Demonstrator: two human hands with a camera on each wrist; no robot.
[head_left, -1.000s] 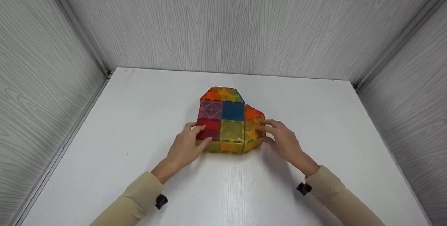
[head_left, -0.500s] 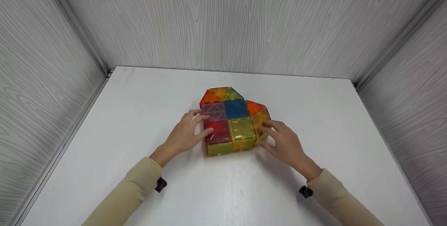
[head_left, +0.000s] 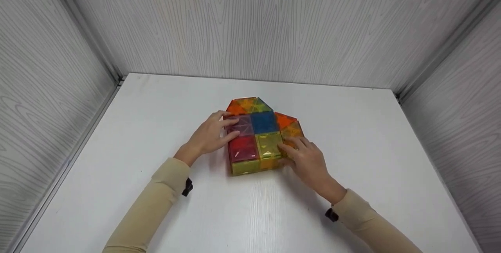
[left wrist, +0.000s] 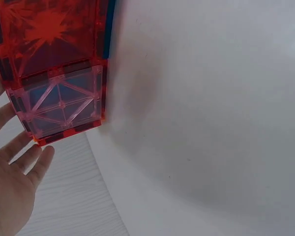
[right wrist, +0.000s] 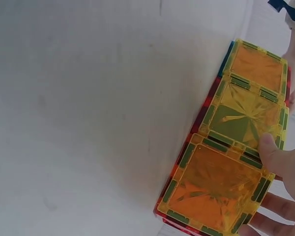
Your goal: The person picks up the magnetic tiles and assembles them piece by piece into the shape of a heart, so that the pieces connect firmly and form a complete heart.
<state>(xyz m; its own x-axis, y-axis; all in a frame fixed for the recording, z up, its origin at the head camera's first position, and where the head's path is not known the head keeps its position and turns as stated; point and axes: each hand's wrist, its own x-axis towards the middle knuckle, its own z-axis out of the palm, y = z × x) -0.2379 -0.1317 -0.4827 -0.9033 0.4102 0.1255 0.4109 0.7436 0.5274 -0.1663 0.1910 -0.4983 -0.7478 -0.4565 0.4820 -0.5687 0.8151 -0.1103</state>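
Observation:
A heart-like block built of translucent magnetic tiles (head_left: 264, 123) lies on the white table. Purple, blue, red and yellow squares make up its top, with orange and yellow triangles at the far end and right lobe. My left hand (head_left: 207, 133) lies along its left side, fingers extended over the purple tile (left wrist: 61, 105) and thumb near the red one (head_left: 243, 148). At the near right corner, my right hand (head_left: 309, 163) grips the edge. Its thumb presses a yellow side wall (right wrist: 246, 115), and its fingers bend over the top. The hand hides part of the right lobe.
White table surface (head_left: 156, 100) surrounds the block. Grey wood-grain panels (head_left: 254, 26) stand behind the table and on both sides. Each wrist wears a small dark camera mount (head_left: 187, 187) at the sleeve cuff.
The tile block turned slightly counterclockwise, then stayed put. My left hand slid away from me along its left side. My right hand has shifted left and nearer onto the front right corner.

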